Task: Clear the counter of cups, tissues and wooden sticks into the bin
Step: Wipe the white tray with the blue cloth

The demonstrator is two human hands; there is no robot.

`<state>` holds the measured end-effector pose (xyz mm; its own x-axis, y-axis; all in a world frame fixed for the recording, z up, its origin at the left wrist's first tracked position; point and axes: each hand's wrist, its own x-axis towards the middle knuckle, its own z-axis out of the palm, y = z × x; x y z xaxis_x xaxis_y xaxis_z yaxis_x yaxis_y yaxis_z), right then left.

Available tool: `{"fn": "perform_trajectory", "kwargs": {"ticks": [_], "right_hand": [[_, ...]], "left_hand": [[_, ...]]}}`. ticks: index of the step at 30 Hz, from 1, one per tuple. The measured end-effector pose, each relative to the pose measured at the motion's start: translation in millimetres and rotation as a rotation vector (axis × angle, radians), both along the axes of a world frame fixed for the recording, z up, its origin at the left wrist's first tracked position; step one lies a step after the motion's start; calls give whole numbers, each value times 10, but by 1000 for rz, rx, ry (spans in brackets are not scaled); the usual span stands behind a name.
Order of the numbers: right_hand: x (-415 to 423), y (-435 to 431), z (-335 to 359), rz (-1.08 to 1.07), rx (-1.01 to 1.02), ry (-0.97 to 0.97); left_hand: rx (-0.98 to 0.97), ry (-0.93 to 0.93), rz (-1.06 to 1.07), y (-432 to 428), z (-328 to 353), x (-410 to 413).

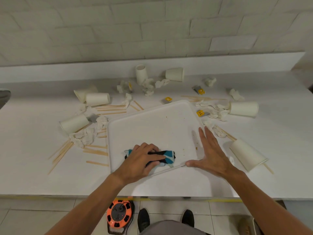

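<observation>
A white tray (152,122) lies tilted in the middle of the white counter (33,158). My left hand (140,160) grips a blue and black cloth (167,156) pressed on the tray's near part. My right hand (210,153) lies flat with straight fingers on the tray's right near corner. Several white paper cups lie tipped around the tray, such as one on the left (74,123) and one on the right (247,154). Crumpled tissues (83,138) and wooden sticks (96,150) are scattered on both sides.
Small yellow and grey sachets (166,100) lie behind the tray. A white brick wall with a low ledge (101,68) backs the counter. An orange cable reel (118,216) sits on the tiled floor by my shoes, under the counter's front edge.
</observation>
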<state>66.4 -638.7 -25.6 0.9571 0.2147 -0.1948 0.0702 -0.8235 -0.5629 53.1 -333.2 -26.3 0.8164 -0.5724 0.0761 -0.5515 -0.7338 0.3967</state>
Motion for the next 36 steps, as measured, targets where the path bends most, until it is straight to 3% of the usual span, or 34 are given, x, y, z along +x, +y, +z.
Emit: {"fn": "perform_trajectory", "kwargs": {"ticks": [6, 12, 17, 23, 29, 32, 36], "right_hand": [[-8, 32, 20, -35, 6, 6], [-21, 44, 45, -28, -10, 4], [-5, 42, 38, -18, -33, 10], [9, 52, 69, -29, -8, 31], [23, 59, 91, -53, -34, 69], [24, 59, 100, -60, -20, 78], [28, 62, 88, -63, -14, 68]], "left_hand": [[-8, -97, 303, 112, -39, 325], [-83, -50, 60, -109, -78, 106], [-27, -93, -115, -134, -101, 152], [3, -194, 308, 160, -59, 615], [55, -143, 597, 168, 29, 1039], [2, -107, 556, 56, 23, 1078], [-29, -112, 288, -64, 29, 930]]}}
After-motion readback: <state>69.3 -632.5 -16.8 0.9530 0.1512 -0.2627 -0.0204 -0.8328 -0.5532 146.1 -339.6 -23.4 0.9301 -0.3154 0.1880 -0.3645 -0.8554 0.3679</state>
